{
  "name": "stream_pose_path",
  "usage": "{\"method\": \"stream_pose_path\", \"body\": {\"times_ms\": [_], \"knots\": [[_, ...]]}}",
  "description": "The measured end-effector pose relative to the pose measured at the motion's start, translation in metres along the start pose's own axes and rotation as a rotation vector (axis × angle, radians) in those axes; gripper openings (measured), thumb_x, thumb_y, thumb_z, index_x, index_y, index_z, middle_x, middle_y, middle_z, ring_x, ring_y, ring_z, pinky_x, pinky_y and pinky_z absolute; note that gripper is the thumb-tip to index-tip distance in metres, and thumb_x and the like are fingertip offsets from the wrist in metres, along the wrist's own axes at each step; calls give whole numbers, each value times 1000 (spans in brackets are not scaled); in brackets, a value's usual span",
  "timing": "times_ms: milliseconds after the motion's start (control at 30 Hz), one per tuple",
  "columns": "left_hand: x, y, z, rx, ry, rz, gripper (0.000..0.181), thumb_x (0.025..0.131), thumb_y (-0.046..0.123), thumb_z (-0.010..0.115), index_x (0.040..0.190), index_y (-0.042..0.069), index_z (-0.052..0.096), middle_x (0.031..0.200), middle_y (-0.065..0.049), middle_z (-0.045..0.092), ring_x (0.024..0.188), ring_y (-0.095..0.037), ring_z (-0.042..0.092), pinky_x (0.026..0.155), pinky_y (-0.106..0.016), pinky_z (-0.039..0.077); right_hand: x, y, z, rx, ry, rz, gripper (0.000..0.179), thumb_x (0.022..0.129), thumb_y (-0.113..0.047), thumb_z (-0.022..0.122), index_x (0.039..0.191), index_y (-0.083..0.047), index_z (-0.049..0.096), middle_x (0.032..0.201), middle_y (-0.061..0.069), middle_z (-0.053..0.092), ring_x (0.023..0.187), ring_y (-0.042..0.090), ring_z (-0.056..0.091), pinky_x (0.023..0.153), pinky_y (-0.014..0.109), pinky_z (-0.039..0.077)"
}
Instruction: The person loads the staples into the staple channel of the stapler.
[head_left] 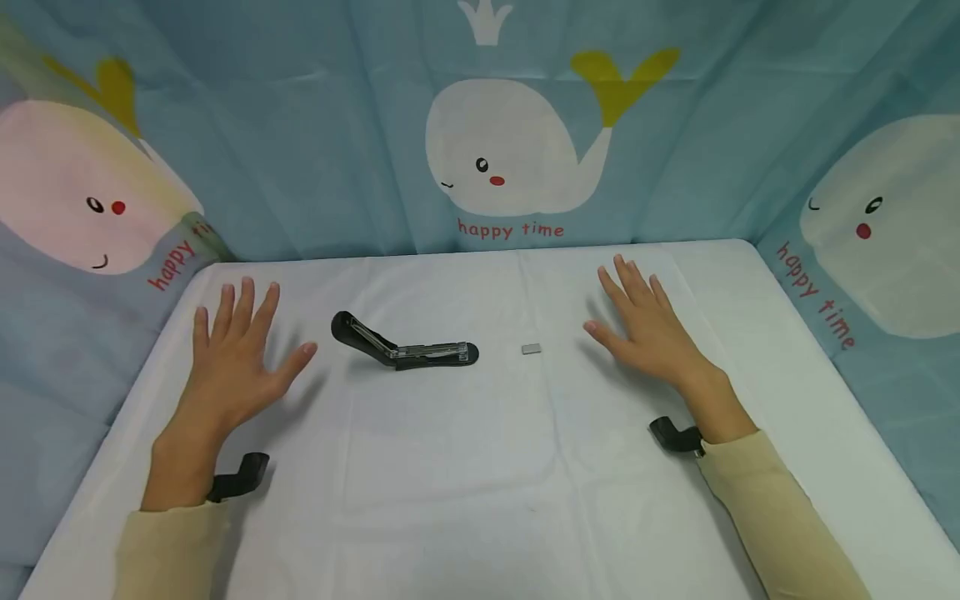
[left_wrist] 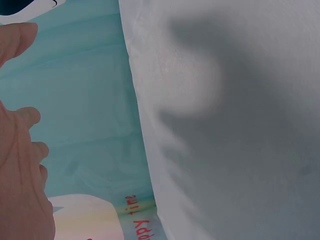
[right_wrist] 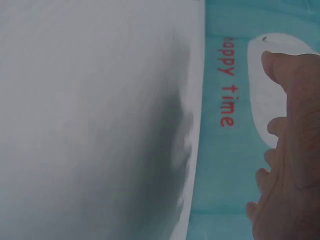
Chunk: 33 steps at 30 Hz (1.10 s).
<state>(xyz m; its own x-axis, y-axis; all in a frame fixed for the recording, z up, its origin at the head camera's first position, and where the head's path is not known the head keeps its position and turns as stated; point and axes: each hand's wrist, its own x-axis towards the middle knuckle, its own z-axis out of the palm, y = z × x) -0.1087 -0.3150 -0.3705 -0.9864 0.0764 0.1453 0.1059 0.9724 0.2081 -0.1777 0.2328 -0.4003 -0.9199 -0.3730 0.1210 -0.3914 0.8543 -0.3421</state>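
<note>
A black stapler (head_left: pixel 405 352) lies opened out on the white table, its top arm swung back to the left and its metal channel showing. To its right is a small grey strip of staples (head_left: pixel 531 349). My left hand (head_left: pixel 236 367) hovers over the table left of the stapler, fingers spread and holding nothing; its shadow falls on the cloth. On the other side, my right hand (head_left: pixel 648 329) is also spread, right of the staples, with nothing in it. Both wrist views show the hands (left_wrist: pixel 20 170) (right_wrist: pixel 300 140) at the frame edge, above the cloth.
White cloth (head_left: pixel 450 483) covers the table. Blue curtains (head_left: pixel 337 167) printed with whales hang along its back and both sides. A black wrist camera (head_left: pixel 242 477) sits on the left wrist and another black camera (head_left: pixel 673 435) on the right.
</note>
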Motion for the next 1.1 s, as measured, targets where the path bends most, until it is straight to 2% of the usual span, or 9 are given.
{"method": "stream_pose_path", "body": {"times_ms": [167,333,400,533,700,800,967,1100], "knots": [[-2,2,0,4,2,18,96,94,66,52,164,21,4,171,-7,-12,158,-29,-20,124,-58,-21,6,-12,7,10,-17,-37,82,99,-62,48,163,-25,12,173,1,-1,161,28,2,129,55,0],[-1,7,0,5,9,29,96,93,68,52,164,25,3,171,-3,-9,159,-28,-16,124,-58,-21,11,-22,12,25,-5,-85,78,99,-60,51,162,-26,20,173,0,6,161,26,9,129,55,7],[0,11,0,-21,16,45,97,92,68,55,164,26,4,172,-2,-6,160,-27,-13,125,-58,-18,13,-26,13,36,-5,-104,76,99,-58,53,161,-24,24,172,1,11,160,27,15,128,56,11],[2,22,0,-107,20,77,99,89,62,64,164,27,9,172,-8,6,161,-31,0,127,-60,-5,16,-35,17,43,-23,-139,74,99,-55,56,160,-23,29,170,4,19,156,29,25,126,56,20],[8,35,-7,-237,-29,92,95,86,55,74,161,27,23,166,-15,28,155,-41,24,121,-69,19,22,-45,22,55,-51,-170,71,98,-53,59,157,-20,37,167,6,29,151,33,35,123,54,31],[12,41,-12,-291,-77,76,96,85,56,76,161,33,22,164,-14,34,150,-42,32,115,-71,29,28,-53,24,49,-64,-189,65,97,-50,62,152,-18,46,163,7,36,145,33,45,119,53,37],[16,47,-9,-358,-139,56,106,83,55,77,160,42,5,163,-12,36,148,-38,38,113,-69,33,33,-64,28,55,-93,-208,52,95,-43,69,138,-16,61,150,7,52,133,30,56,111,52,45],[20,50,-6,-405,-184,63,107,83,52,79,161,40,7,161,-11,39,146,-37,43,112,-69,35,35,-72,32,84,-122,-209,39,93,-37,73,125,-15,69,126,4,63,118,23,62,104,43,51]]}}
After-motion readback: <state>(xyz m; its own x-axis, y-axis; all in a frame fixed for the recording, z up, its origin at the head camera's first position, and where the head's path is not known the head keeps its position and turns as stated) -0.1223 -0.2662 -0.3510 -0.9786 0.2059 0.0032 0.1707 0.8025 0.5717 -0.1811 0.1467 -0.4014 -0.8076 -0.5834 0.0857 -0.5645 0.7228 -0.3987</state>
